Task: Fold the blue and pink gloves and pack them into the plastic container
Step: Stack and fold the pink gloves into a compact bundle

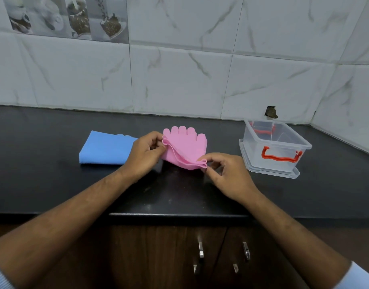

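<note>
While I fold: pink gloves (185, 147) lie mid-tabletop (43, 184).
Left hand (143, 153): pinching their left cuff corner.
Right hand (225, 174): pinching the near-right cuff corner.
Blue gloves (104, 150): folded, left.
Plastic container (273, 147): open, right.

Soft even light, faint shadows; wide-angle bending at edges; slight blur.
</note>
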